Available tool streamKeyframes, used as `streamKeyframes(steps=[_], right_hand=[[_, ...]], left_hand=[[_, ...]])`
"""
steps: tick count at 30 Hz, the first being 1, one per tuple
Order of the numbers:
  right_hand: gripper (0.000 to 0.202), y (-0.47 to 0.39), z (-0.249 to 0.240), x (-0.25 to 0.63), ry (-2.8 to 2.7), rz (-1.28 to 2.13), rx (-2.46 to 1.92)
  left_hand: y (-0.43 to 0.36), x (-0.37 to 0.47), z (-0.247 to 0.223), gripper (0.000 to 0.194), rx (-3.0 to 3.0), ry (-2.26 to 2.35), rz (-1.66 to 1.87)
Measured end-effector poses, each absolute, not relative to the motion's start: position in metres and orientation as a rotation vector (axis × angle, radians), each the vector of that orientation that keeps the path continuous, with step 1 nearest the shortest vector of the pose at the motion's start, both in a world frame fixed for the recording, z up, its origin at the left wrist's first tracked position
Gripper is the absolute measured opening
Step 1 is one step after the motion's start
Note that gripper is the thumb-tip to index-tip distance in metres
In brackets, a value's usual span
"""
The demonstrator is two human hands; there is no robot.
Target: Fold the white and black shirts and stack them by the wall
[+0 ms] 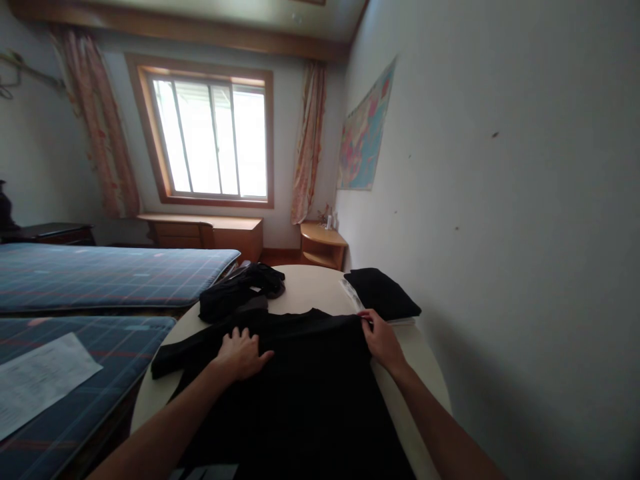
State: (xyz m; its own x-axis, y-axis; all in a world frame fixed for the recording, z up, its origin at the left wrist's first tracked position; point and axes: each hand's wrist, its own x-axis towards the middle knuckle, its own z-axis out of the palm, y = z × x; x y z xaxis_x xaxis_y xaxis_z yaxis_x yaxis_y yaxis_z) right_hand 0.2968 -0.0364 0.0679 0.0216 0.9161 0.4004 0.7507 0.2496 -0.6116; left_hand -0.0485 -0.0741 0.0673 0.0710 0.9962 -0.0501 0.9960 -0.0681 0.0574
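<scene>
A black long-sleeved shirt lies spread over the round table, its lower part running towards me. One sleeve stretches out to the left; the other cannot be made out on the right. My left hand rests flat on the shirt near that left sleeve, fingers spread. At the right shoulder edge, my right hand pinches the fabric between thumb and fingers. Just beyond it is a folded black garment with something white under it. A crumpled heap of dark clothing sits at the table's far left.
The cream round table stands close to the white wall on my right. Two plaid mattresses lie to the left, the nearer one bearing a printed sheet. A wooden desk and corner shelf stand at the back.
</scene>
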Motion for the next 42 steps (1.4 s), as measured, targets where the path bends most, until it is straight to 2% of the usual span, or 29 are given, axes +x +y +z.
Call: streamKeyframes(steps=[3,5,12,18,22,28,33,35,37,40,42], right_hand=[[0.03,-0.026,0.087,0.282,-1.705,0.153,-1.551],[0.028,-0.021,0.091,0.273,-1.746,0.114,-1.659],[0.032,-0.016,0.064,0.261,-2.029,0.191,-1.98],[0.04,-0.01,0.047,0.253,-2.159,0.197,-1.995],[0.041,-0.006,0.043,0.24,-2.227,0.168,-1.945],[0.042,-0.002,0.026,0.252,-2.109,0.064,-1.795],[0.042,-0.001,0.02,0.27,-2.033,0.017,-1.935],[0.041,-0.002,0.023,0.272,-2.012,0.003,-1.949],[0.035,-0.003,0.028,0.271,-2.012,0.041,-1.883],[0.024,-0.006,0.04,0.268,-2.0,0.119,-1.693],[0.02,-0.01,0.048,0.266,-1.975,0.156,-1.553]], left_hand=[[-0.064,-0.01,0.066,0.063,2.37,1.967,0.337],[-0.056,0.01,0.06,0.065,2.36,1.887,0.391],[-0.049,0.024,0.028,0.078,2.216,1.979,0.234],[-0.067,0.022,0.061,0.089,2.122,2.051,-0.099],[-0.057,0.032,0.07,0.083,2.149,2.038,-0.057],[-0.041,0.039,0.037,0.072,2.118,2.202,0.159],[-0.048,0.033,0.033,0.062,2.142,2.268,0.309],[-0.048,0.03,0.032,0.054,2.279,2.182,0.445],[-0.046,0.028,0.028,0.054,2.447,1.983,0.553],[-0.043,0.03,0.021,0.055,2.591,1.648,0.555],[-0.043,0.034,0.019,0.052,2.575,1.601,0.514]])
